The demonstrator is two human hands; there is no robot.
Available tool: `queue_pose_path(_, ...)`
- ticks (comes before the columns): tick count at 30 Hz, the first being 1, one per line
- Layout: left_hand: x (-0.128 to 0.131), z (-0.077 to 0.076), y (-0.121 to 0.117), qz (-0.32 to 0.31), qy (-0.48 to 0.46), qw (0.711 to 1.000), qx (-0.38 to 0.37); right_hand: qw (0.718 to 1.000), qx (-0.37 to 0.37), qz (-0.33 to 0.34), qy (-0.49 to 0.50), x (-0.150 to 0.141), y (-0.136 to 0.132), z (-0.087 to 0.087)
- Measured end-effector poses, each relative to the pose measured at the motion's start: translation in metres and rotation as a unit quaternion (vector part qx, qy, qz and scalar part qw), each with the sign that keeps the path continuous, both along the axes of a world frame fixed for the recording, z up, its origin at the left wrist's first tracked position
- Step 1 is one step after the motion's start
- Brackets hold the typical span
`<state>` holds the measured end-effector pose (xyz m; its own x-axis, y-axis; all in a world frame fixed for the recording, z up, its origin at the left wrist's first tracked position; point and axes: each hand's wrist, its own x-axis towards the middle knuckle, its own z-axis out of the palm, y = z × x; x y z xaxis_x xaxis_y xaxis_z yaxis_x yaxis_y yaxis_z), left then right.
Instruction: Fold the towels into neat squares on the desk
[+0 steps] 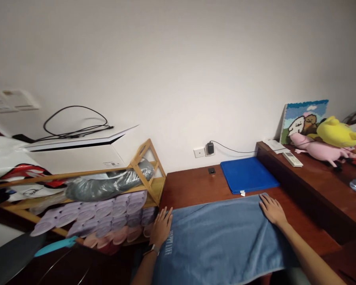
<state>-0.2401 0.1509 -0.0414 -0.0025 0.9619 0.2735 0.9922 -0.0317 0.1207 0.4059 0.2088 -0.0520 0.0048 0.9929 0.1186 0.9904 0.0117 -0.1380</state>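
Beside the wooden rack [146, 168], the left hand [162, 226] lies open at the far left corner of a blue towel [216, 237] spread on the desk [188, 188]; beyond it lies a blue mat [249, 175]; the right hand [273, 210] rests open at the towel's far right corner.

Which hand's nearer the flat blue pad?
Right. The right hand lies on the towel's far right corner, just in front of the blue pad; the left hand is at the far left corner, well left of the pad.
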Motion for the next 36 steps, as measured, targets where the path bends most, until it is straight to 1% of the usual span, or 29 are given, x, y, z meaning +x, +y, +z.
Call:
queue_pose_path(2, -0.001, 0.003, 0.002, 0.001, 0.004, 1.000, 0.006, 1.000, 0.015, 0.012, 0.006, 0.000, 0.004, 0.005)
queue_pose_path(4, -0.004, 0.006, 0.003, -0.005, 0.009, 1.000, 0.021, 0.999, 0.014, 0.034, 0.020, 0.003, 0.010, 0.005)
queue_pose_path(6, -0.008, 0.006, 0.003, -0.025, 0.013, 0.999, 0.024, 0.998, 0.000, 0.059, 0.035, 0.007, 0.015, -0.001)
queue_pose_path(8, -0.011, 0.003, 0.003, -0.050, 0.017, 0.999, 0.008, 0.997, -0.013, 0.070, 0.039, 0.008, 0.018, -0.010)
queue_pose_path(10, -0.012, -0.001, 0.002, -0.057, 0.019, 0.998, -0.009, 0.998, -0.014, 0.059, 0.033, 0.006, 0.018, -0.019)
queue_pose_path(13, -0.010, -0.006, 0.004, -0.034, 0.015, 0.999, -0.010, 1.000, -0.010, 0.014, 0.018, 0.000, 0.018, -0.024)
queue_pose_path(15, -0.007, -0.007, 0.005, -0.019, 0.009, 1.000, -0.009, 1.000, -0.012, -0.013, 0.010, -0.003, 0.018, -0.022)
queue_pose_path(17, -0.008, -0.006, 0.005, -0.012, 0.005, 1.000, -0.013, 0.999, -0.023, -0.026, 0.006, -0.003, 0.018, -0.017)
queue_pose_path(19, -0.010, -0.004, 0.004, -0.010, 0.004, 1.000, -0.015, 0.999, -0.041, -0.034, 0.003, -0.003, 0.019, -0.009)
queue_pose_path(21, -0.012, 0.001, 0.002, -0.006, 0.007, 1.000, -0.006, 0.999, -0.028, -0.029, 0.002, -0.011, 0.019, 0.004)
queue_pose_path(23, -0.007, 0.007, 0.004, -0.015, 0.006, 1.000, 0.012, 1.000, 0.022, 0.010, 0.009, -0.037, 0.019, 0.022)
queue_pose_path(25, 0.010, 0.014, 0.009, -0.048, 0.001, 0.999, 0.026, 0.993, 0.068, 0.086, 0.031, -0.084, 0.017, 0.042)
queue_pose_path(26, 0.021, 0.017, 0.012, -0.071, -0.003, 0.997, 0.031, 0.988, 0.073, 0.126, 0.047, -0.115, 0.014, 0.050)
queue_pose_path(28, 0.047, 0.019, 0.020, -0.114, -0.008, 0.993, 0.034, 0.976, 0.053, 0.197, 0.075, -0.178, 0.008, 0.062)
queue_pose_path(29, 0.058, 0.019, 0.024, -0.127, -0.008, 0.991, 0.030, 0.969, 0.040, 0.226, 0.088, -0.207, 0.004, 0.063)
queue_pose_path(30, 0.065, 0.017, 0.026, -0.130, -0.008, 0.991, 0.022, 0.964, 0.024, 0.248, 0.097, -0.231, 0.001, 0.063)
queue_pose_path(31, 0.068, 0.014, 0.027, -0.125, -0.007, 0.992, 0.009, 0.960, 0.005, 0.262, 0.101, -0.248, 0.000, 0.060)
queue_pose_path(32, 0.066, 0.011, 0.027, -0.114, -0.005, 0.993, -0.007, 0.958, -0.011, 0.267, 0.101, -0.257, -0.001, 0.057)
queue_pose_path(33, 0.060, 0.007, 0.025, -0.101, -0.003, 0.995, -0.022, 0.959, -0.023, 0.264, 0.098, -0.257, -0.001, 0.052)
queue_pose_path(34, 0.049, 0.002, 0.023, -0.088, 0.000, 0.996, -0.034, 0.962, -0.033, 0.253, 0.091, -0.250, 0.001, 0.047)
queue_pose_path(35, 0.036, -0.002, 0.020, -0.077, 0.002, 0.996, -0.041, 0.967, -0.039, 0.238, 0.084, -0.235, 0.002, 0.042)
queue_pose_path(36, 0.022, -0.005, 0.017, -0.068, 0.005, 0.997, -0.042, 0.971, -0.044, 0.221, 0.077, -0.214, 0.004, 0.038)
